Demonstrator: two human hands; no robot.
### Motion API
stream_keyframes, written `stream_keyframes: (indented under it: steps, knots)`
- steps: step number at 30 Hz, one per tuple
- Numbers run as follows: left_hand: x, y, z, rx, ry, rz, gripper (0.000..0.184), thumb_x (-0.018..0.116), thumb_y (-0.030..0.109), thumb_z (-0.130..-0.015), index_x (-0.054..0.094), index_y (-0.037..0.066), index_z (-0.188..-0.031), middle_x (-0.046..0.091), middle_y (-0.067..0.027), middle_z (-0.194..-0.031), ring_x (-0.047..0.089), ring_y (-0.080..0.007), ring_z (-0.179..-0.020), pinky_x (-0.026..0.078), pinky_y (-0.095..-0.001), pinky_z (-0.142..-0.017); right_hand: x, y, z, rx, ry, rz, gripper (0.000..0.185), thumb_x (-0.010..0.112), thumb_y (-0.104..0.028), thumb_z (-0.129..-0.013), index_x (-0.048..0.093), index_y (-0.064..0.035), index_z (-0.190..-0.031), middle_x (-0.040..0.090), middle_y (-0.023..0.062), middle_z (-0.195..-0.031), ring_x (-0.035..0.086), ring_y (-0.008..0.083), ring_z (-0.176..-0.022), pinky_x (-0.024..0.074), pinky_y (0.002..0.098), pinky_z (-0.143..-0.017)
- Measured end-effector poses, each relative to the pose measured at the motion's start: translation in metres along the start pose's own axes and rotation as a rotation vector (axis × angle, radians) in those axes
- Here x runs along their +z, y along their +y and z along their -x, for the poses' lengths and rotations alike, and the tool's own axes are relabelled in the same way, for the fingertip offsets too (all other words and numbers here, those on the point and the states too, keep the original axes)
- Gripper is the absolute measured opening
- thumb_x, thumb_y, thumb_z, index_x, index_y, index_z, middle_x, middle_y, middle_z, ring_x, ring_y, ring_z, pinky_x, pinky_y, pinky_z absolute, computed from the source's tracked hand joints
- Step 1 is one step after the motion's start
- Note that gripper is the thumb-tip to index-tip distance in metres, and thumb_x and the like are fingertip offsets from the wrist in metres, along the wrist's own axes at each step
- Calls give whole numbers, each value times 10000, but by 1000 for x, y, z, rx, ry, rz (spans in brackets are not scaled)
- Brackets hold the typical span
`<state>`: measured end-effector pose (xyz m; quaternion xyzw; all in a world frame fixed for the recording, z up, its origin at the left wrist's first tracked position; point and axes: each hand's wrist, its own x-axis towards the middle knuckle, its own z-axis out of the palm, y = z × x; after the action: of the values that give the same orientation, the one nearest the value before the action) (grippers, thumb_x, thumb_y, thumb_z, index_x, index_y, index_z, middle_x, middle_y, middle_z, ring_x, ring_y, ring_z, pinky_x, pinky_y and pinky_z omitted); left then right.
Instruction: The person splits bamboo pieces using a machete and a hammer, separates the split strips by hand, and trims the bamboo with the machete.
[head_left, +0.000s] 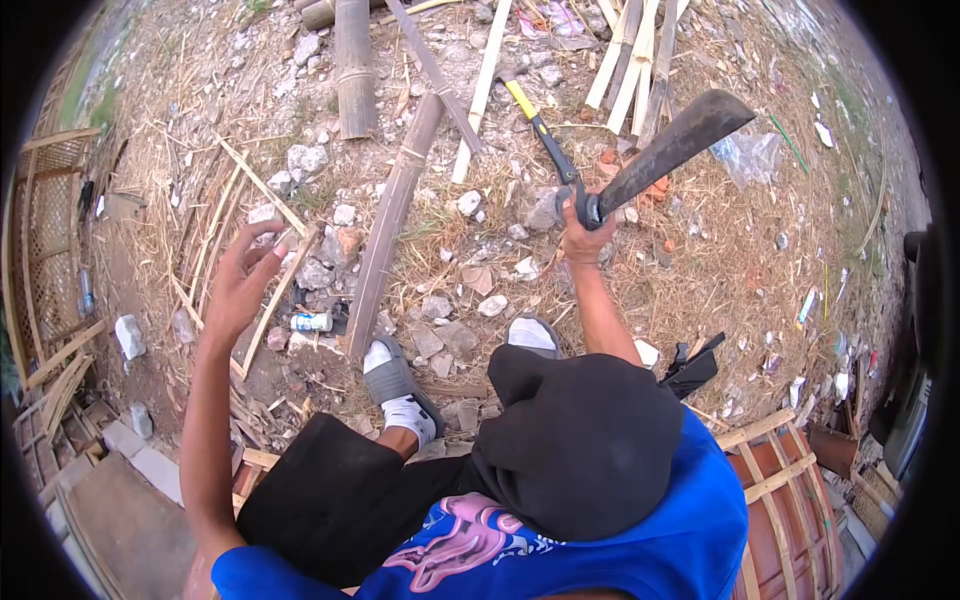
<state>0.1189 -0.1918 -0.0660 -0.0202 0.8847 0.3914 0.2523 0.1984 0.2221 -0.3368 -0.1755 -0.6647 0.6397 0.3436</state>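
In my right hand [586, 238] is a machete [680, 140], gripped by its dark handle, with the broad blade pointing up and to the right. Just beyond that hand lies a hatchet [543, 132] with a yellow and black handle; its handle end overlaps the hand in view, and I cannot tell if they touch. My left hand [243, 278] is raised at the left, fingers apart and holding nothing. Between the two hands, a split bamboo length [388, 225] stretches from near my left sandal [390, 375] away from me. Thin bamboo strips [270, 300] lie below the left hand.
A thick bamboo pole [354, 75] and pale split strips [640, 65] lie farther ahead. Stones, dry straw and a small white container [311, 322] dot the ground. Woven panels [50, 240] stand at the left, and a slatted frame [785, 490] is behind on the right.
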Motion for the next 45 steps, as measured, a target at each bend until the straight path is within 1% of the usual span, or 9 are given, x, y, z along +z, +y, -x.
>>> stream_keyframes:
  steps: [7, 11, 18, 23, 26, 30, 37, 40, 45]
  knots:
    - [16, -21, 11, 15, -21, 35, 287, 619, 146, -942, 566, 50, -1208, 592, -64, -1212, 606, -171, -993, 483, -314, -859, 4, -14, -1, 179, -74, -192, 336, 707, 34, -759, 534, -35, -1039, 578, 18, -856, 566, 97, -790, 486, 266, -740]
    - [44, -17, 10, 99, -117, 13, 285, 624, 154, -936, 572, 40, -1192, 617, -71, -1144, 612, -173, -989, 512, -335, -828, 2, -18, -3, 134, -73, -117, 334, 711, 37, -766, 529, -42, -1035, 571, 7, -851, 553, 86, -767, 483, 259, -732]
    - [163, 93, -28, 564, -26, -72, 445, 739, 244, -847, 588, 40, -1213, 617, -107, -1218, 618, -216, -1047, 505, -363, -880, 11, -26, 2, 77, -47, -87, 362, 757, -19, -771, 526, -46, -1048, 569, -7, -862, 538, 68, -750, 476, 228, -694]
    - [239, 157, -41, 658, 168, 277, 547, 788, 338, -769, 596, -6, -1148, 646, -176, -1107, 656, -262, -943, 525, -398, -790, 13, -16, 8, 98, -136, 0, 465, 782, -76, -718, 535, -50, -1110, 580, 0, -877, 561, 94, -767, 477, 255, -692]
    - [247, 167, -49, 745, 324, 162, 413, 760, 273, -804, 620, -24, -1053, 683, -171, -935, 684, -269, -784, 538, -377, -679, 20, -21, 12, -59, -144, 85, 494, 786, -75, -674, 543, -55, -1104, 595, 38, -879, 588, 148, -761, 482, 293, -698]
    - [244, 166, -58, 743, 431, 217, 171, 678, 130, -866, 609, -25, -887, 657, -154, -705, 676, -289, -605, 520, -366, -558, 34, -36, 16, -43, -109, 205, 428, 761, -46, -651, 562, -48, -1029, 605, 78, -827, 599, 190, -714, 479, 333, -661]
    - [238, 158, -62, 791, 459, 215, 127, 662, 99, -872, 612, -14, -897, 648, -167, -713, 681, -283, -616, 515, -353, -530, 39, -45, 15, 4, -115, 263, 366, 732, -36, -647, 584, -50, -981, 612, 105, -786, 612, 240, -701, 477, 355, -648]
    - [242, 161, -52, 782, 415, 192, 137, 668, 90, -890, 646, -18, -971, 702, -102, -756, 704, -171, -648, 541, -288, -576, 38, -35, 13, 7, -76, 231, 348, 730, -42, -648, 586, -52, -964, 610, 105, -783, 612, 257, -705, 476, 366, -658]
    - [255, 153, -54, 801, 414, 255, 126, 674, 67, -883, 650, -33, -955, 704, -115, -772, 708, -178, -653, 544, -287, -570, 23, -29, 6, -14, -74, 226, 317, 723, -53, -625, 593, -53, -914, 610, 97, -753, 619, 256, -707, 474, 360, -661]
